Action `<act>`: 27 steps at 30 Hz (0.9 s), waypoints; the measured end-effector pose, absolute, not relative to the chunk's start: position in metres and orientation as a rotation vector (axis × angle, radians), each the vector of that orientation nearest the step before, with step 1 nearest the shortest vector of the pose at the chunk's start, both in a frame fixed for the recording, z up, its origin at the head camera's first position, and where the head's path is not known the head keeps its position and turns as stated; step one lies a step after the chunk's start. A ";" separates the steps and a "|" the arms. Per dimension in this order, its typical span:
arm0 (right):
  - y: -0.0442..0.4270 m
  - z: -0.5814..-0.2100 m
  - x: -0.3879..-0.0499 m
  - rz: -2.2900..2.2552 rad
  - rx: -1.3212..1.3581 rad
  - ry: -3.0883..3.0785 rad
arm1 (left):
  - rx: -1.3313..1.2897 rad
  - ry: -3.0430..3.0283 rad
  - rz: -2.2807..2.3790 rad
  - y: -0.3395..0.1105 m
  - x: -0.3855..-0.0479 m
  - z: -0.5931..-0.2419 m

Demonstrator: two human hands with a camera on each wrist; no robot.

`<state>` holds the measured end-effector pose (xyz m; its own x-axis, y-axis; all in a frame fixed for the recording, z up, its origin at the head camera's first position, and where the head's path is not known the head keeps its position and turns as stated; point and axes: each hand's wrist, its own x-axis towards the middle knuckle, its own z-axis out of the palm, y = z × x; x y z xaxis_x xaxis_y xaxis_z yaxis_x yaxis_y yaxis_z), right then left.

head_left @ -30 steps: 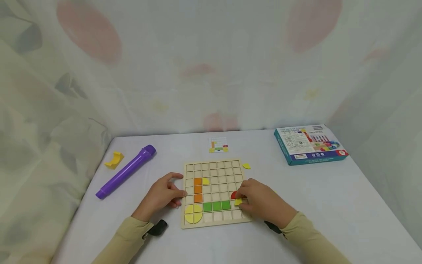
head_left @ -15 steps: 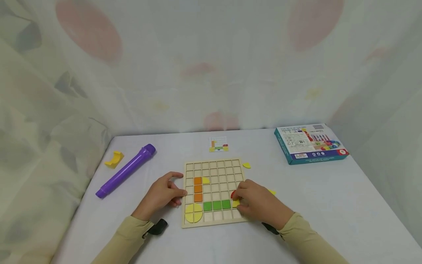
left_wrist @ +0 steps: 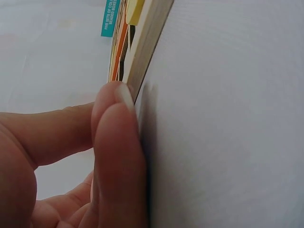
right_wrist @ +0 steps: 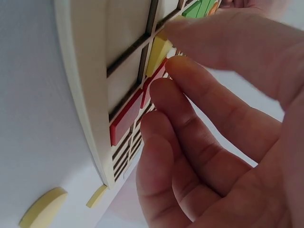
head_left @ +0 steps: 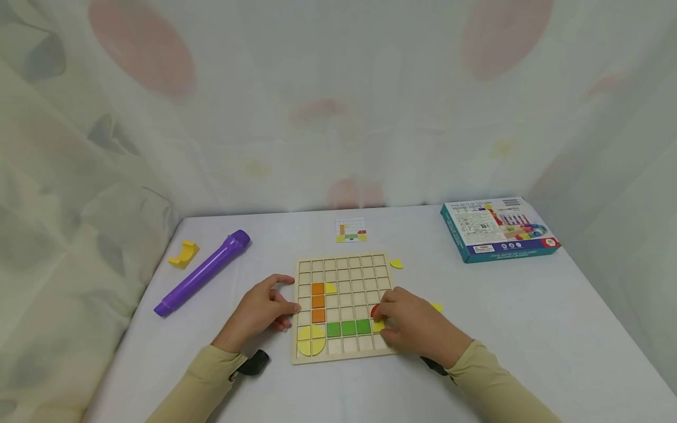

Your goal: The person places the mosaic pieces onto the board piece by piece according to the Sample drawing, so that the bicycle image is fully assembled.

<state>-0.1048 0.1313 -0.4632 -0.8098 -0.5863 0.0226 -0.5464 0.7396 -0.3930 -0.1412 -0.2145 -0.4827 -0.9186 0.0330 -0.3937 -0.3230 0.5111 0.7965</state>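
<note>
A wooden grid board (head_left: 349, 344) lies in front of me in the head view. My right hand (head_left: 415, 320) is over its right side, pinching a yellow quarter-round tile (right_wrist: 158, 54) between thumb and index finger, at a cell beside the green tiles (head_left: 348, 328). Red tiles (right_wrist: 127, 121) sit in nearby cells, partly hidden by that hand in the head view. At the board's left edge, my left hand (head_left: 259, 308) touches the rim with index finger and thumb; its thumb (left_wrist: 114, 107) meets the edge in the left wrist view. Orange tiles (head_left: 318, 301) stand in a column.
Loose yellow tiles lie right of the board, one near its top corner (head_left: 396, 264), one by my right hand (head_left: 436, 307). A pattern card (head_left: 351, 230) lies behind it. A purple microphone-shaped tube (head_left: 203, 273) and yellow curved piece (head_left: 184, 255) are left; a box (head_left: 497, 229) is back right.
My right hand has shifted slightly left with the yellow tile, which now lies closer to the green row. A loose yellow tile has come into sight behind that hand. The left hand stays put.
</note>
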 end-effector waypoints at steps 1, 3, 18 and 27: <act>0.131 -0.464 -0.105 -0.590 -0.930 2.835 | -0.243 2.396 1.375 -0.214 -0.141 -0.482; 0.131 -0.465 -0.105 -0.586 -0.938 2.837 | -0.244 2.391 1.378 -0.214 -0.141 -0.481; 0.134 -0.462 -0.105 -0.593 -0.957 2.839 | -0.252 2.390 1.363 -0.213 -0.141 -0.478; 0.148 -0.455 -0.113 -0.556 -0.744 2.838 | -0.254 2.391 1.357 -0.214 -0.141 -0.480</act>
